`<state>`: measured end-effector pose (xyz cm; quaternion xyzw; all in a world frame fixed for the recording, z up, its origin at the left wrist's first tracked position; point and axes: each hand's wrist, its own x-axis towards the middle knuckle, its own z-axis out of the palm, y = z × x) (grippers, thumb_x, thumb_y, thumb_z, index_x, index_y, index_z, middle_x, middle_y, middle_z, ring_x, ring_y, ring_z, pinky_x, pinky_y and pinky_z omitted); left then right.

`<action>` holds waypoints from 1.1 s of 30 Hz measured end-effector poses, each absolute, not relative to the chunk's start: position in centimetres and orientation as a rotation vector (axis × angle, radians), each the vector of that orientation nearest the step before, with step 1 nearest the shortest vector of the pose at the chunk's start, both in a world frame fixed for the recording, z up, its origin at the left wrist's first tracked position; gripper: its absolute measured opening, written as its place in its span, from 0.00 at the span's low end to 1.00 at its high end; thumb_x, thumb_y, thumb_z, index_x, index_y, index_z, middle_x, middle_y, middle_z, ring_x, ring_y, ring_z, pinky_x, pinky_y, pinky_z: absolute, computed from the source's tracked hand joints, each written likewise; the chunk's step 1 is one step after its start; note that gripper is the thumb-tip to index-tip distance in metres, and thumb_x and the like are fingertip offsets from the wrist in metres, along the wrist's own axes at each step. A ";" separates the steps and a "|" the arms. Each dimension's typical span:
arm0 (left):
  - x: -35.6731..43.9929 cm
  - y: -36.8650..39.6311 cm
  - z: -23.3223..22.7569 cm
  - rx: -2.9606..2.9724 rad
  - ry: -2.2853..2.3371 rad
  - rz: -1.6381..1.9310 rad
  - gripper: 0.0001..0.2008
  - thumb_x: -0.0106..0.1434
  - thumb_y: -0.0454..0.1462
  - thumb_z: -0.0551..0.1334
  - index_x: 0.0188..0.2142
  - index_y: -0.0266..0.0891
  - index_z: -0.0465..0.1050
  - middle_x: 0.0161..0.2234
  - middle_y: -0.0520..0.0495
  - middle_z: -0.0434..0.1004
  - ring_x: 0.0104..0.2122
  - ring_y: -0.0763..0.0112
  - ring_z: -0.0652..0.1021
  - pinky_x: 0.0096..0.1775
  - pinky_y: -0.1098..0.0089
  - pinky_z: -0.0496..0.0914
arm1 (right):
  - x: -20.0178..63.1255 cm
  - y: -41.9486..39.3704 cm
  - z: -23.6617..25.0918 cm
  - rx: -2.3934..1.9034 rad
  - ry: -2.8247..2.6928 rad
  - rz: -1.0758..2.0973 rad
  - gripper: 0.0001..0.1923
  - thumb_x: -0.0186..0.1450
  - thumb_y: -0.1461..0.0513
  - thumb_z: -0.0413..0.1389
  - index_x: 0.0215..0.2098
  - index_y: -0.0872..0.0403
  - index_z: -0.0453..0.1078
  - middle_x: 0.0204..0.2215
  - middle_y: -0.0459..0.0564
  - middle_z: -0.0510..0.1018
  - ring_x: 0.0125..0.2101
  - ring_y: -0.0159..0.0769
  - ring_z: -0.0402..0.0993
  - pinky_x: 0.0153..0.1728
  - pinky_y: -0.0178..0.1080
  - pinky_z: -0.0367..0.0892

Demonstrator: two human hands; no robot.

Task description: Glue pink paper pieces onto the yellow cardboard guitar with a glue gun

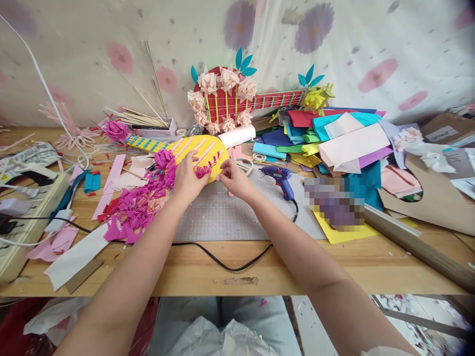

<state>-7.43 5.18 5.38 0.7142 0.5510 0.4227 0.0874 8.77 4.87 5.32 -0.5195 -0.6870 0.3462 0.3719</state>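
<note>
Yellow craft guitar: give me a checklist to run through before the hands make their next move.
1. Left hand at the yellow craft guitar: ok, fingers over its body.
2. Right hand at the guitar's right edge: ok, fingertips brought together there.
3. Anything between those fingertips: cannot tell, too small.
4. Glue gun apart from the right hand: ok, lying on the cutting mat.
5. Glue gun hot: cannot tell.
6. Table beside the left forearm tidy: not ok, magenta scraps heaped there.
</note>
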 end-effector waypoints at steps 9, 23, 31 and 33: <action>-7.9 5.6 5.1 2.155 1.642 1.257 0.30 0.50 0.36 0.65 0.52 0.42 0.58 0.47 0.43 0.70 0.49 0.60 0.71 0.51 0.55 0.65 | 7.8 5.5 4.7 -1.430 -1.637 0.956 0.10 0.53 0.65 0.50 0.32 0.50 0.54 0.24 0.39 0.72 0.30 0.32 0.71 0.33 0.36 0.64; -8.8 5.5 8.8 2.561 1.358 0.828 0.17 0.56 0.33 0.54 0.45 0.38 0.70 0.47 0.44 0.74 0.50 0.62 0.71 0.54 0.58 0.65 | 10.9 6.2 6.7 -1.377 -1.945 0.760 0.11 0.56 0.66 0.48 0.38 0.52 0.56 0.25 0.42 0.72 0.27 0.33 0.68 0.29 0.35 0.60; -8.1 5.5 8.7 2.974 1.094 0.459 0.14 0.60 0.34 0.52 0.41 0.37 0.73 0.44 0.42 0.74 0.48 0.61 0.71 0.52 0.58 0.65 | 11.5 6.4 8.9 -1.346 -2.232 0.478 0.14 0.57 0.67 0.45 0.42 0.55 0.58 0.27 0.47 0.73 0.28 0.36 0.66 0.30 0.36 0.57; -8.6 5.1 8.6 2.996 1.087 0.469 0.13 0.61 0.34 0.52 0.40 0.37 0.74 0.42 0.42 0.74 0.46 0.61 0.71 0.49 0.59 0.67 | 11.2 6.3 9.2 -1.316 -2.300 0.496 0.14 0.58 0.66 0.45 0.43 0.55 0.57 0.28 0.47 0.73 0.29 0.36 0.67 0.30 0.36 0.57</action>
